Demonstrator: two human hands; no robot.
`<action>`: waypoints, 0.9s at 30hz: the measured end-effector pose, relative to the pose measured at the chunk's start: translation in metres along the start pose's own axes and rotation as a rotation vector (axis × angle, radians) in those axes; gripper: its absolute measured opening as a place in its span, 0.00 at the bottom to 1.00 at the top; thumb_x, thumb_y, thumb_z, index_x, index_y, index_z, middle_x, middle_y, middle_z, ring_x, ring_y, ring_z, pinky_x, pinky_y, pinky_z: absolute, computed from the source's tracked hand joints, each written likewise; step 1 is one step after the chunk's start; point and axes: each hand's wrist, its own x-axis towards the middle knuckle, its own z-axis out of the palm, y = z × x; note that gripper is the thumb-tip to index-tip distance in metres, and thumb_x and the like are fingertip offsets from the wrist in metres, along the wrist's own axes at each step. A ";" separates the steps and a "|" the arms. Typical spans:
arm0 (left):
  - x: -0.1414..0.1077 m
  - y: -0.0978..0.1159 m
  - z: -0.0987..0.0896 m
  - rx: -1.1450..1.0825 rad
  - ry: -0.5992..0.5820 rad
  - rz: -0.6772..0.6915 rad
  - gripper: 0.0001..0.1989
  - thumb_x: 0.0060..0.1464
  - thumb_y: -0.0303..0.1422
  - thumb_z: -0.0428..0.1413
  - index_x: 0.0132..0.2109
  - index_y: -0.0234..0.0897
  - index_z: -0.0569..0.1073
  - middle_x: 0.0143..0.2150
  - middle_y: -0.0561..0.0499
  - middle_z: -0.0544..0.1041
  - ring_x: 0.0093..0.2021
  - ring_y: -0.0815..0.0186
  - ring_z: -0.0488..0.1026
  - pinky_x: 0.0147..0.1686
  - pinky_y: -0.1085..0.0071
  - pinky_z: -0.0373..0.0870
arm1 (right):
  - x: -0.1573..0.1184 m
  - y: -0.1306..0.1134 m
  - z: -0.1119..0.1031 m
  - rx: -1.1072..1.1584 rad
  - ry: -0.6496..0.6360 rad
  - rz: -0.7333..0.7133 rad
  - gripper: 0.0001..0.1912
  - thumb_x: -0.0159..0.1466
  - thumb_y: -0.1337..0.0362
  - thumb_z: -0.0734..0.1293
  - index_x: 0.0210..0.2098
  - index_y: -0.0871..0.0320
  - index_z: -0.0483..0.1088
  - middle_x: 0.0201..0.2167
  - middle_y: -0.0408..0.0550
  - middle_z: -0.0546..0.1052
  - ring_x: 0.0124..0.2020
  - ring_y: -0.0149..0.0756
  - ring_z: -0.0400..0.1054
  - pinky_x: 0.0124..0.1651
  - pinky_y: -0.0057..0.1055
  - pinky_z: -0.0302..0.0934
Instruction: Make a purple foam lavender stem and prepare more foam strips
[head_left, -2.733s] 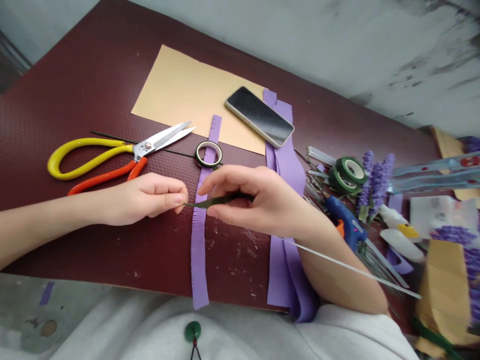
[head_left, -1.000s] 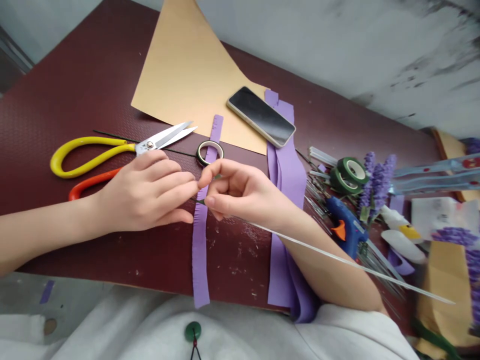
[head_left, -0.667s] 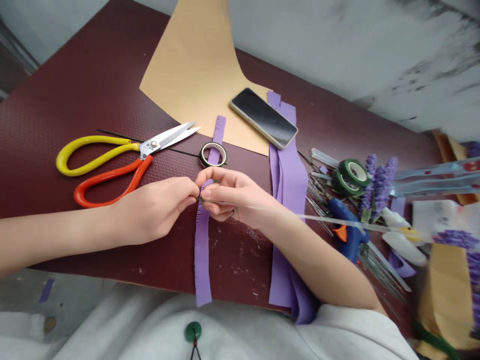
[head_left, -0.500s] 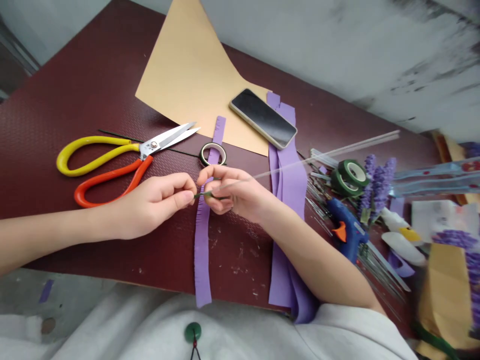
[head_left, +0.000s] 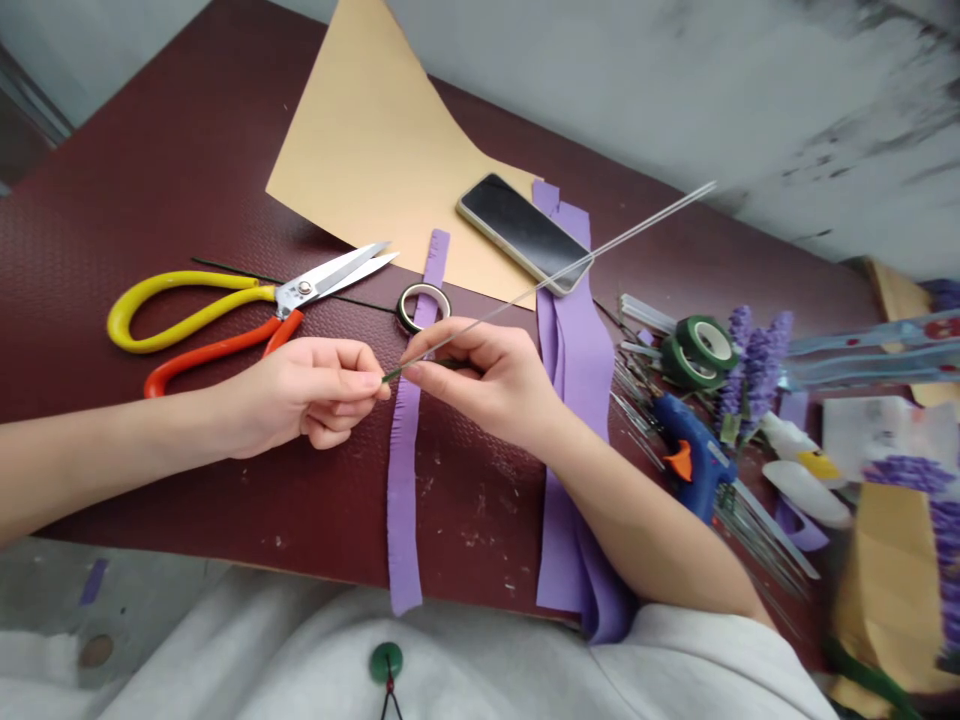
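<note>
- A dark red tabletop [head_left: 187, 180] ran diagonally, its near edge just below both forearms.
- The right hand [head_left: 480, 385] pinched one thin wire stem [head_left: 510, 304] between thumb and fingers, above one fringed purple strip [head_left: 403, 500].
- The left hand [head_left: 300, 395] was curled, fingertips [head_left: 375, 385] just beside the stem's green-wrapped tip [head_left: 390, 377]; any grip was unclear.
- Nearby lay one pair of scissors [head_left: 300, 295] and one tape roll [head_left: 424, 305].

A thin, straight, silvery wire stem [head_left: 517, 305] slants up and away from the right hand's [head_left: 480, 385] pinched thumb and fingers. Dark green floral tape [head_left: 431, 366] wraps its lower end, held between those fingers, and the taped tip just meets the left hand's [head_left: 300, 390] fingertips [head_left: 375, 382].
</note>
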 end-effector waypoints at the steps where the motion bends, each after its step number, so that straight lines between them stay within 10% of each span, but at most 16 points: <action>1: 0.000 0.000 0.000 0.006 -0.009 -0.001 0.08 0.51 0.28 0.59 0.28 0.34 0.67 0.17 0.59 0.57 0.17 0.80 0.49 0.16 0.81 0.46 | 0.000 0.000 0.000 -0.009 0.011 -0.001 0.08 0.57 0.62 0.68 0.33 0.61 0.73 0.23 0.40 0.70 0.19 0.20 0.50 0.21 0.24 0.46; 17: -0.001 -0.001 0.002 0.117 0.031 0.063 0.11 0.58 0.37 0.53 0.32 0.35 0.64 0.17 0.61 0.55 0.16 0.79 0.47 0.15 0.82 0.46 | -0.001 0.002 0.002 -0.038 0.050 -0.126 0.07 0.58 0.67 0.67 0.35 0.60 0.76 0.30 0.44 0.78 0.28 0.26 0.67 0.32 0.23 0.62; 27: -0.001 -0.001 0.002 0.064 -0.009 0.051 0.10 0.56 0.32 0.55 0.31 0.37 0.61 0.18 0.62 0.54 0.17 0.79 0.46 0.15 0.85 0.47 | -0.003 -0.001 0.005 -0.061 0.137 -0.156 0.05 0.57 0.68 0.67 0.34 0.62 0.74 0.26 0.40 0.75 0.18 0.18 0.53 0.19 0.20 0.51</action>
